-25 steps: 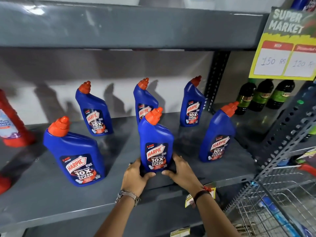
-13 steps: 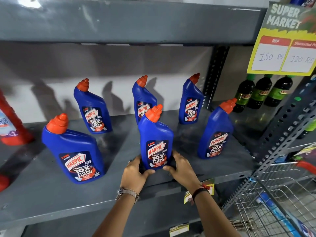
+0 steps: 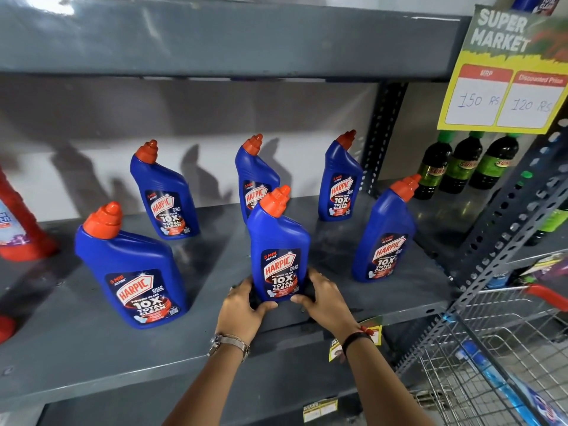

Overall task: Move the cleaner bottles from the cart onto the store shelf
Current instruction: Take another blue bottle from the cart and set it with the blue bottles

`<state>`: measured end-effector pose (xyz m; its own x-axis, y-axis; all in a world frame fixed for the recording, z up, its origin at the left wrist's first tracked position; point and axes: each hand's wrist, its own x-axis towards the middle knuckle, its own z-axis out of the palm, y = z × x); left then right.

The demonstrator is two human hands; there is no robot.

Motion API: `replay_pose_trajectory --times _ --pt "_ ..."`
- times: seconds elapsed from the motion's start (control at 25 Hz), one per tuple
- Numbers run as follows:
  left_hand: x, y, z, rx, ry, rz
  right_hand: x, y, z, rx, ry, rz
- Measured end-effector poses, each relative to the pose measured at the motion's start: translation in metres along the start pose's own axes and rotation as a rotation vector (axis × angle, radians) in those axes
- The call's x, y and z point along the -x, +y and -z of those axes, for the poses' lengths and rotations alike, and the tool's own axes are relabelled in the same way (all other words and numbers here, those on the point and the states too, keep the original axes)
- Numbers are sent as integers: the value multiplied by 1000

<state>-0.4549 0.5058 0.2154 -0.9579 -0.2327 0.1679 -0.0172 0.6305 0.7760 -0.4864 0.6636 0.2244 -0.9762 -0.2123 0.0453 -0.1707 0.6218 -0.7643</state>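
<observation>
Blue and orange-capped, the held cleaner bottle (image 3: 279, 247) stood upright on the grey store shelf (image 3: 76, 358), near its front edge and about midway along it. The left hand (image 3: 242, 309) and right hand (image 3: 325, 299) cupped its base from either side, fingers curled against it. By the look of it, this was the placing step; next, both hands would need to let go cleanly without tipping it, then reach to the cart (image 3: 491, 364) at right.

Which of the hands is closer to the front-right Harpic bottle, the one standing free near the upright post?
Right. The right hand grips the middle bottle on the side facing the front-right Harpic bottle, with bare shelf between them. The left hand grips the middle bottle's far side.
</observation>
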Motion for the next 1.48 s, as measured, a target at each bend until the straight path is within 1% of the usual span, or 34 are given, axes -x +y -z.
replay_pose_trajectory --times 0.08,0.12,0.2,0.24,0.28,0.32,0.36,0.4,0.44,0.48,0.52,0.6,0.64,0.68,0.72,0.76,0.84,0.92,1.24,1.48 --pt "3 1 1 21 -3 -16 4 -2 1 -47 -10 -42" --pt "6 -1 3 39 2 -17 9 -4 0 -84 26 -75" --pt "18 -9 14 62 73 -24 26 -10 -7 -157 204 -165" --pt "26 -17 22 60 150 -29 36 -15 -14 -194 297 -190" --pt "34 -28 32 50 245 -18 46 -24 -24 -229 351 -188" --pt "41 -40 44 41 351 16 52 -34 -38 -248 363 -157" --pt "46 -51 59 36 448 72 55 -43 -53 -257 332 -104" --pt "48 -60 76 37 531 139 55 -53 -70 -268 276 -38" --pt "48 -68 93 43 577 207 52 -63 -86 -263 210 25" --pt "45 -73 110 62 564 253 46 -73 -100 -248 135 71" --pt "40 -77 124 91 493 275 39 -83 -110 -229 47 98" --pt "28 -84 143 145 254 264 23 -100 -125 -209 -133 95" --pt "23 -85 146 139 134 264 15 -106 -131 -190 -187 77" --pt "20 -85 147 114 70 262 8 -110 -135 -139 -208 70" --pt "17 -87 146 94 48 248 4 -114 -137 -70 -201 73" --pt "15 -87 145 84 46 233 1 -116 -139 -21 -168 67" --pt "13 -87 141 78 38 203 4 -117 -140 -56 -61 28" --pt "11 -88 138 35 28 183 9 -114 -140 -59 -6 21" --pt "18 -83 141 49 88 178 11 -112 -147 88 34 82" --pt "16 -88 141 23 67 168 10 -111 -148 96 33 59"
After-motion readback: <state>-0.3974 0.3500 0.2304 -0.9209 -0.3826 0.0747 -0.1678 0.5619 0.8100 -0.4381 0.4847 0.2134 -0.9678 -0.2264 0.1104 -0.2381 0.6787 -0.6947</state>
